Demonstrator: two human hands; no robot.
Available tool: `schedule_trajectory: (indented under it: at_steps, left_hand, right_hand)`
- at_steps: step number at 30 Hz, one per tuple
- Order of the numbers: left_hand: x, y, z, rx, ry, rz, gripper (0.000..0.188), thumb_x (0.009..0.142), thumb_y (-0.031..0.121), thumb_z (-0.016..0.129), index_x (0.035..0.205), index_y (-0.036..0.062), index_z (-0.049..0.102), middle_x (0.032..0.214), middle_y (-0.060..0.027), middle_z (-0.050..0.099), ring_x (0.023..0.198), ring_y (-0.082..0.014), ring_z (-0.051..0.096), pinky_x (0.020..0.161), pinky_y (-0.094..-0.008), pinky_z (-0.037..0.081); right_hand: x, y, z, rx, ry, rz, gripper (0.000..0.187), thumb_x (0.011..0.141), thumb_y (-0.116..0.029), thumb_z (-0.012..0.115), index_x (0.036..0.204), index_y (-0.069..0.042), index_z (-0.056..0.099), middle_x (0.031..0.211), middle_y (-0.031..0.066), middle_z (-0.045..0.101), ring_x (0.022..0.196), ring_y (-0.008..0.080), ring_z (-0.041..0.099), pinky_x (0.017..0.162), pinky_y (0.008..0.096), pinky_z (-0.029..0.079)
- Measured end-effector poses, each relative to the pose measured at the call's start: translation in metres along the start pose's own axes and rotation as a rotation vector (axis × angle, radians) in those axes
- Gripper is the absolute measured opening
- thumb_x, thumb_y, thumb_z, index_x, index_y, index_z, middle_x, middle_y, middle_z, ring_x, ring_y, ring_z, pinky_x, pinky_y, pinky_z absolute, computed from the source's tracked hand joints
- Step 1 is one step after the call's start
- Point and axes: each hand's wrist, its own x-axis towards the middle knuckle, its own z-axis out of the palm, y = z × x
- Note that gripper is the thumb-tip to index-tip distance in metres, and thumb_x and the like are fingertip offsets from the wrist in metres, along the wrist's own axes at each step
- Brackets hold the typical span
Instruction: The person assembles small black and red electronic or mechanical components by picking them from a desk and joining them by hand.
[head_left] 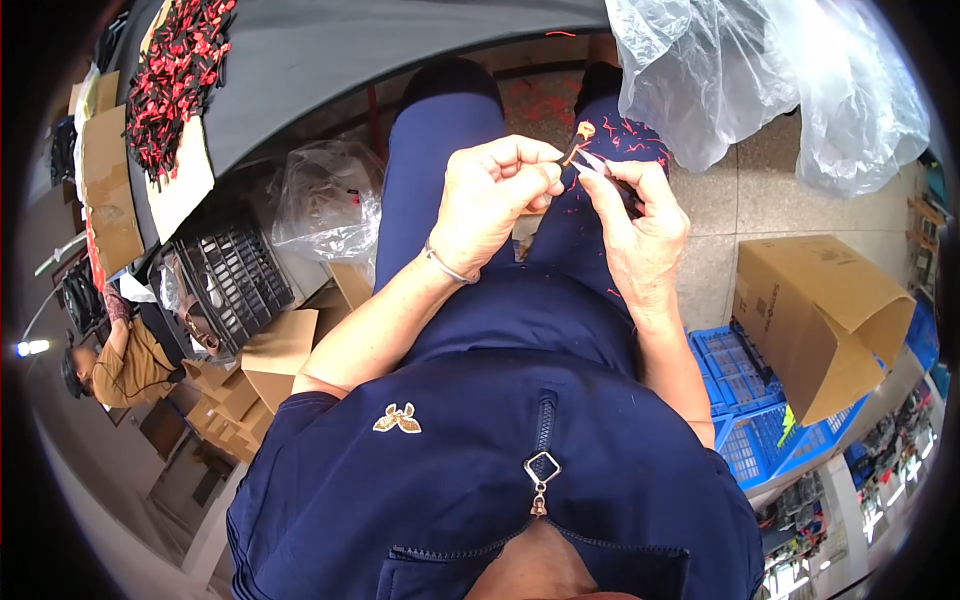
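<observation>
Over my lap, my left hand (492, 195) is closed, its thumb and forefinger pinching a small black strip (571, 153) with an orange-red end (585, 130). Close beside it, my right hand (642, 228) is closed around a small tool with a pale pointed tip (592, 161); its dark rear part is mostly hidden by the fingers. The tip is at the strip, though contact cannot be made out. Thin red scraps (628, 140) are scattered over my right trouser leg. Many similar black and red pieces (180, 75) lie heaped at the upper left.
The heap's pale board (185, 185) rests on a dark-covered table (330, 50). Clear plastic hangs at right (700, 80); a clear bag (325, 200) sits left. A cardboard box (815, 310) stands on blue crates (735, 370). Another person (125, 360) is far left.
</observation>
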Motion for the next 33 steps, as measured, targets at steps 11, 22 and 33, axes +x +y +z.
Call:
schedule_trajectory:
  at_steps: [11,22,33]
  left_hand:
    - [0.007,0.009,-0.006,-0.034,-0.089,-0.117,0.014,0.082,0.003,0.06,0.092,-0.0029,0.067,0.077,-0.0043,0.066,0.064,-0.0051,0.057,0.06,-0.0176,0.048]
    - [0.006,0.005,-0.002,0.106,-0.049,-0.036,0.014,0.084,0.006,0.062,0.095,-0.0019,0.067,0.077,-0.0038,0.066,0.067,-0.0062,0.057,0.063,-0.0197,0.046]
    - [-0.008,-0.004,-0.025,0.014,-0.03,-0.05,0.013,0.085,0.004,0.062,0.095,-0.0025,0.067,0.078,-0.0041,0.066,0.07,-0.0078,0.059,0.065,-0.0212,0.049]
  right_hand:
    - [0.004,0.005,-0.007,-0.182,0.02,-0.23,0.023,0.071,-0.011,0.081,0.086,-0.004,0.065,0.073,0.0052,0.066,0.065,0.0167,0.061,0.058,0.0282,0.048]
    - [0.006,0.006,-0.006,-0.246,0.001,-0.322,0.022,0.071,-0.012,0.081,0.084,-0.004,0.065,0.073,0.005,0.065,0.063,0.0179,0.059,0.056,0.0277,0.047]
    - [0.002,0.003,0.013,0.038,-0.177,-0.007,0.009,0.08,-0.004,0.075,0.083,0.0,0.067,0.074,0.0024,0.065,0.068,0.0067,0.057,0.064,0.0217,0.048]
